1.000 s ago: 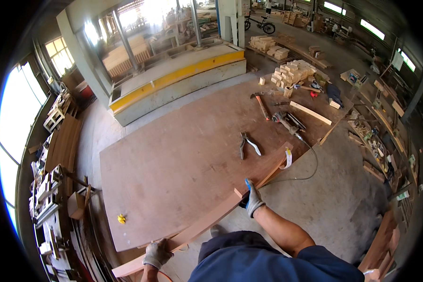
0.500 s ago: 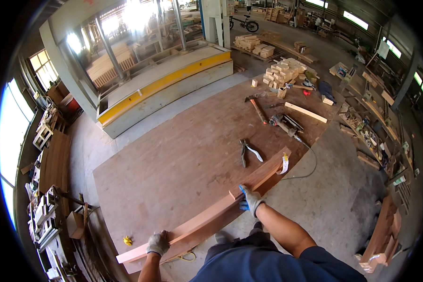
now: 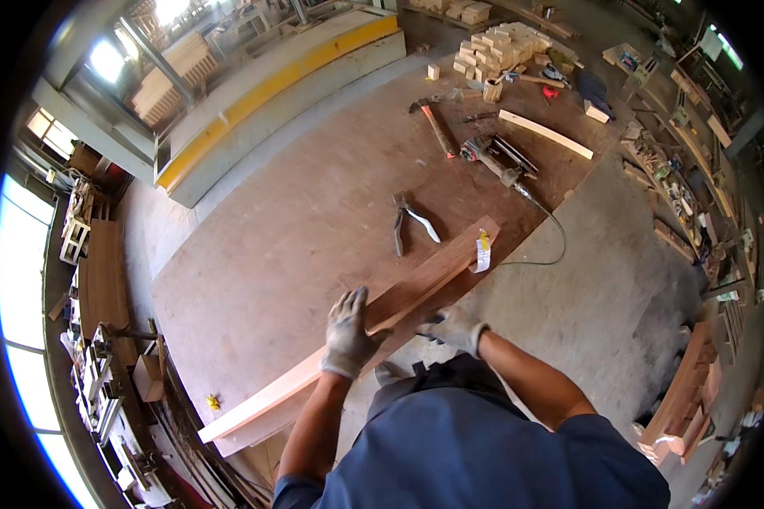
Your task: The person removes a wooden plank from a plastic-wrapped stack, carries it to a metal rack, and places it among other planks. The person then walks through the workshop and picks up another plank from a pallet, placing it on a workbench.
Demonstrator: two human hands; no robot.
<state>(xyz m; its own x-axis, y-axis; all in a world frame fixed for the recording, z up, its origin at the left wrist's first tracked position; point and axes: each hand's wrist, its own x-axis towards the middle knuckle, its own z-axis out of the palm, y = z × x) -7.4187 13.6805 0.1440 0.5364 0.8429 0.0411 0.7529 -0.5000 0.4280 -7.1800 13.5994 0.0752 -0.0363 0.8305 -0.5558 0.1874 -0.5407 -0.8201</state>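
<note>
A long reddish-brown wooden beam [image 3: 267, 394] lies along the near edge of the wooden tabletop [image 3: 255, 280]. It runs from lower left to upper right, with a white paper tag [image 3: 483, 253] near its far right end. My left hand [image 3: 346, 335], in a grey glove, is laid over the middle of the beam, fingers stretched forward and thumb out to the right. My right hand [image 3: 455, 329], also gloved, is just on the near side of the beam, fingers extended to the left and grasping nothing visible. Whether its fingertips touch the wood, I cannot tell.
Beyond the beam lie pliers [image 3: 412, 225], a hammer [image 3: 435, 127] and a corded power tool [image 3: 497, 161]. Its cord [image 3: 560, 229] hangs past the table's right edge. Farther back are a wood strip [image 3: 545, 134] and stacked wood blocks [image 3: 501, 51]. A yellow-edged machine [image 3: 272, 89] stands behind.
My left hand has left the beam's left end and come to its middle, opening flat. My right hand has let go of the beam and drawn to its near side. The view has shifted.
</note>
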